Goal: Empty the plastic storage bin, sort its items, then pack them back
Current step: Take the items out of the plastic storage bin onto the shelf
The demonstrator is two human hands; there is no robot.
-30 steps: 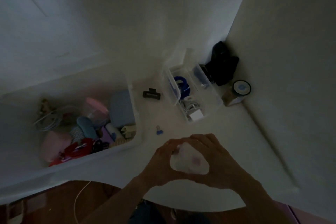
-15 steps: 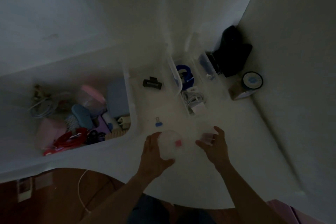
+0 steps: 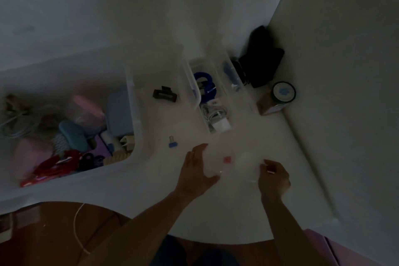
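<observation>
On the white worktop [image 3: 216, 211] your left hand [image 3: 194, 176] grips a small translucent round container [image 3: 212, 163]; right hand [image 3: 273, 176] pinches something unclear. Large clear plastic storage bin [image 3: 133, 114] remains mostly full; sorting barely begun.

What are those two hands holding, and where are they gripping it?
The left hand holds a small clear container by its left side. The right hand seems to pinch something clear, perhaps its lid; too dim to tell.

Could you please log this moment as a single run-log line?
left hand: holds clear container | right hand: holds clear lid | storage bin: still full
</observation>
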